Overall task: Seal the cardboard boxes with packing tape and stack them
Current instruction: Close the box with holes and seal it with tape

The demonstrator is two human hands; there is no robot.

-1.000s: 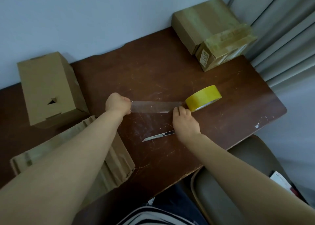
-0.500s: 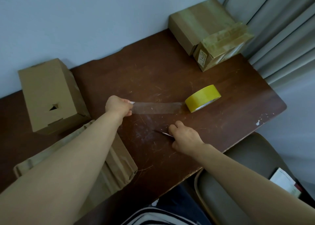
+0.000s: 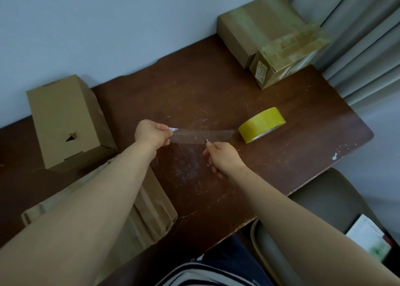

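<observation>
We record the yellow tape roll (image 3: pixel 262 123) lying on the scratched brown table (image 3: pixel 292 177), and we place everything else from it.

A clear tape strip (image 3: pixel 194 135) runs straight out from the roll's left side. At the strip's free end, well left of the roll, the left hand (image 3: pixel 152 134) pinches the tape between thumb and curled fingers.

The right hand (image 3: pixel 225 155) sits between the roll and the left hand, on the near side of the strip. Its fingers are clenched round a cutter (image 3: pixel 207 141). Only a small metal tip shows, right at the strip's near edge; we cannot tell whether it touches the tape.

Far left of the roll, past the left hand, a plain cardboard box (image 3: pixel 67 123) stands closed against the wall. Left of the roll and nearer the person, flattened cardboard (image 3: pixel 151 210) lies under the left forearm.

Behind the roll, at the table's far corner, a large box (image 3: pixel 257 23) stands against the wall. A smaller tape-wrapped box (image 3: pixel 290 56), its label reading 1402, touches the large box's near side.
</observation>
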